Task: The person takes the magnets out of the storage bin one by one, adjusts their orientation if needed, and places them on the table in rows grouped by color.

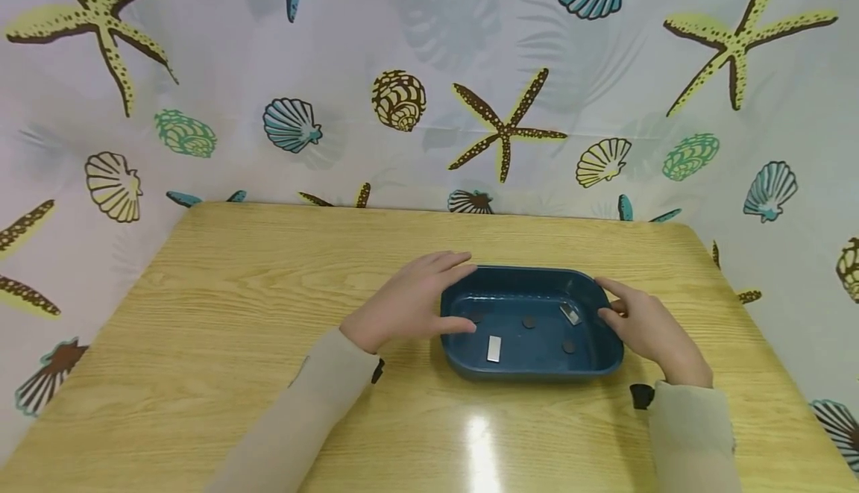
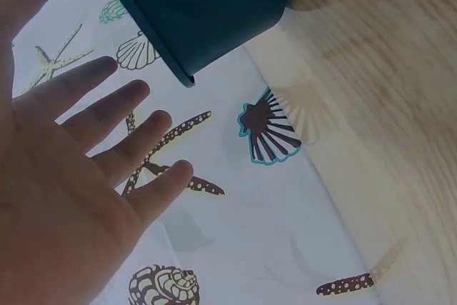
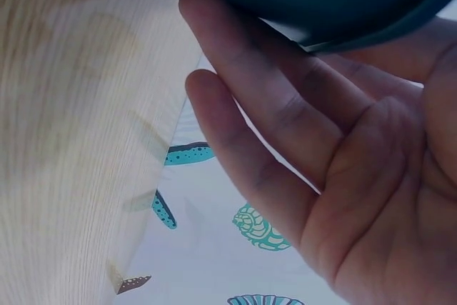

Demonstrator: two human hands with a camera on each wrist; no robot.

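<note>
flanking blue tray (image 1: 537,370) | left hand (image 1: 409,303), right hand (image 1: 647,325), fingers straight | head view alone shows pieces inside

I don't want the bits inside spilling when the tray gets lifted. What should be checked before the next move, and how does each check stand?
1. Left hand on the blue tray: ok, thumb over the left rim.
2. Right hand on the tray: ok, at the right rim.
3. Firm grip both sides: cannot tell.
4. Tray flat on the table: ok.
5. Small pieces, such as the silver piece, well inside: ok.
</note>
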